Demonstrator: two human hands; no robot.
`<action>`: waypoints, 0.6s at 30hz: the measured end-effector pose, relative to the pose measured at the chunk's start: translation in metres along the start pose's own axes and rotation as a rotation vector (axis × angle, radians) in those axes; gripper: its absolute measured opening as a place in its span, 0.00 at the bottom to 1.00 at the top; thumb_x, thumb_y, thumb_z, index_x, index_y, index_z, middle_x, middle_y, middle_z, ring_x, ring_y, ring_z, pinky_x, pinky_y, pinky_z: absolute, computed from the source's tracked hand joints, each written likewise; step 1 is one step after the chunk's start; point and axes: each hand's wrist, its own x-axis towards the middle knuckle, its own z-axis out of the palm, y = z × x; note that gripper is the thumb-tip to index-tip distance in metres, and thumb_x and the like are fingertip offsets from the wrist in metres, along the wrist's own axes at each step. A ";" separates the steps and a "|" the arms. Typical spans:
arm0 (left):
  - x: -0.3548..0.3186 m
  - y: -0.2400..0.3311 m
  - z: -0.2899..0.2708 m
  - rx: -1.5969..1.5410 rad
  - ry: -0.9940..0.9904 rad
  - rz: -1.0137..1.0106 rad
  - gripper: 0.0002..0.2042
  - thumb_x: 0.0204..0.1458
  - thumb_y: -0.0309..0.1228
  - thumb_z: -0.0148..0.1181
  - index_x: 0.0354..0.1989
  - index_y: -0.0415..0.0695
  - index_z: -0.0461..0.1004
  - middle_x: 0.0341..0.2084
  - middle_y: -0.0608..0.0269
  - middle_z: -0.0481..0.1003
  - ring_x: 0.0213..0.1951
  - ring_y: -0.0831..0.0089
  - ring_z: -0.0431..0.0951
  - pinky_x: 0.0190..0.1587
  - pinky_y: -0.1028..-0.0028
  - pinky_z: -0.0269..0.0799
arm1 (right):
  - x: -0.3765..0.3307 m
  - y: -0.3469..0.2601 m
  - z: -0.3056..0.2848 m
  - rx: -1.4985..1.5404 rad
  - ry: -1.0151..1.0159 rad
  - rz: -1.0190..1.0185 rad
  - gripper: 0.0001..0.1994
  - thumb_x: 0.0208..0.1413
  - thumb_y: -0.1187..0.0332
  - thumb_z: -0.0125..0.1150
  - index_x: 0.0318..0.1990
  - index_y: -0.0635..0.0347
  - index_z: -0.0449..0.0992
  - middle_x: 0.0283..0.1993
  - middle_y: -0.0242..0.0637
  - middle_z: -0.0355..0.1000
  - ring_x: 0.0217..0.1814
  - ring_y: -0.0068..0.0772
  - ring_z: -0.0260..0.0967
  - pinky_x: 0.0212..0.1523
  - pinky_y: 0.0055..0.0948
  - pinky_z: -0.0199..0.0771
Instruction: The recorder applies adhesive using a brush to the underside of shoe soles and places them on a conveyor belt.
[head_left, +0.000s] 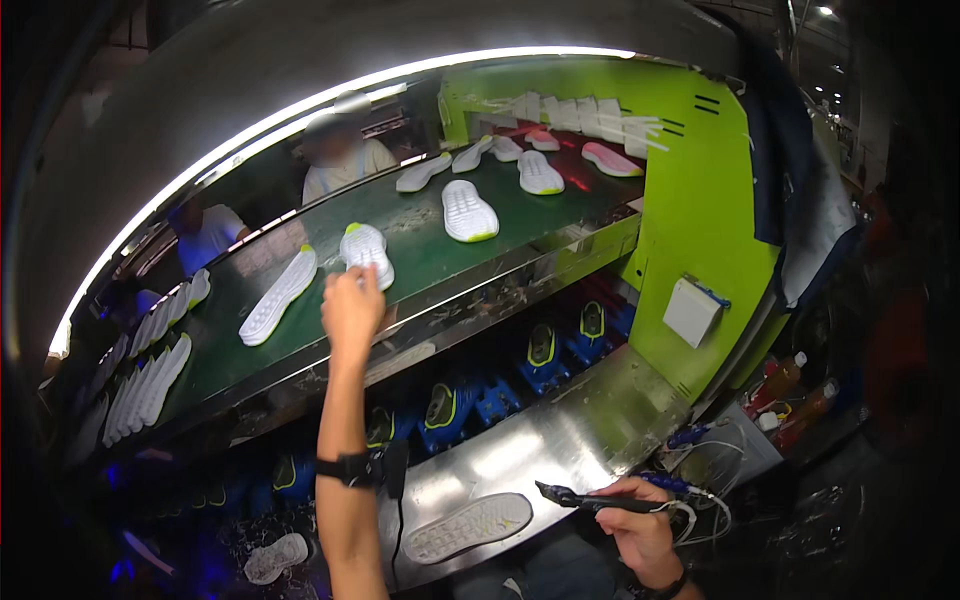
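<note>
My left hand (352, 308) reaches up to the green conveyor belt (400, 225), its fingers closed at the near end of a white shoe sole (366, 247) with a yellow-green tip. In my right hand (640, 525) is a black glue brush (585, 499) with a thin pale tube at its back end. The brush head points left, above the metal work shelf (600, 440). A greyish shoe sole (470, 528) lies on that shelf, left of the brush.
More white soles, one of them a sole (468, 212), lie along the belt, with stacked soles (150, 385) at its left. Beneath run shoe uppers (541, 347) on blue holders. A green machine panel (705, 200) and bottles (780, 375) stand right. People are beyond the belt.
</note>
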 end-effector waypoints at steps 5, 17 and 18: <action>-0.097 -0.023 -0.025 -0.416 0.456 -0.179 0.10 0.58 0.29 0.60 0.37 0.33 0.71 0.39 0.54 0.67 0.38 0.63 0.71 0.46 0.65 0.68 | 0.008 0.016 -0.036 0.090 -0.019 0.069 0.14 0.43 0.87 0.65 0.40 0.72 0.77 0.41 0.49 0.78 0.38 0.31 0.76 0.38 0.23 0.75; -0.479 -0.060 -0.016 -1.606 -0.848 -1.284 0.33 0.57 0.29 0.52 0.71 0.36 0.49 0.63 0.36 0.63 0.58 0.47 0.72 0.59 0.48 0.71 | 0.038 0.146 -0.051 -0.382 -0.222 -0.004 0.13 0.44 0.85 0.68 0.40 0.69 0.78 0.40 0.42 0.77 0.41 0.26 0.76 0.42 0.21 0.76; -0.497 -0.071 -0.021 -1.583 -0.841 -1.328 0.33 0.57 0.29 0.52 0.71 0.36 0.49 0.63 0.36 0.63 0.58 0.47 0.72 0.59 0.48 0.71 | 0.037 0.158 -0.044 -0.472 -0.297 -0.077 0.14 0.44 0.85 0.69 0.40 0.70 0.78 0.40 0.41 0.77 0.40 0.26 0.77 0.43 0.22 0.77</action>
